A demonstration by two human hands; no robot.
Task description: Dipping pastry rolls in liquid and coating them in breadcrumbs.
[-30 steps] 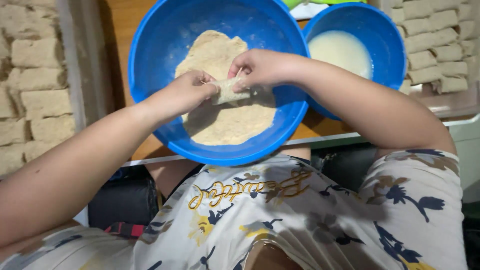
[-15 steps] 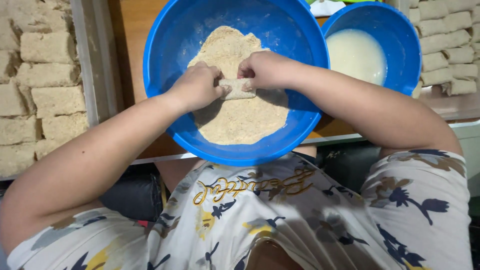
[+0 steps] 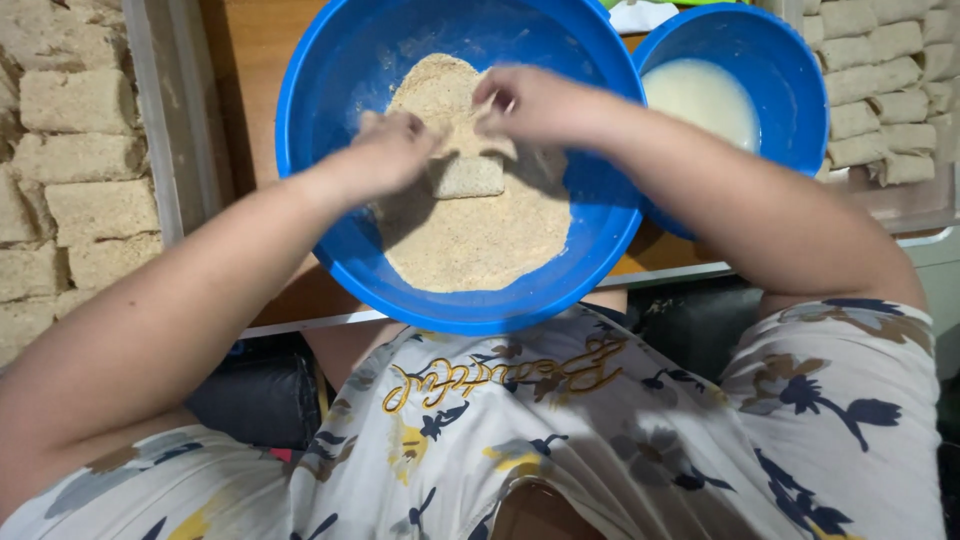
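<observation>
A big blue bowl holds a heap of pale breadcrumbs. A small rectangular roll coated in crumbs lies on the heap. My left hand hovers just left of the roll, fingers curled and dusted with crumbs. My right hand is just above and right of it, fingers pinched loosely with crumbs falling from them. Neither hand grips the roll.
A smaller blue bowl of white batter stands at the right. A tray of crumbed rolls lies at the left, and a second tray of pale uncoated rolls at the far right. All rest on a wooden table.
Both hands held the roll between them before. Now they have let go and lifted apart, and the roll lies on the crumbs.
</observation>
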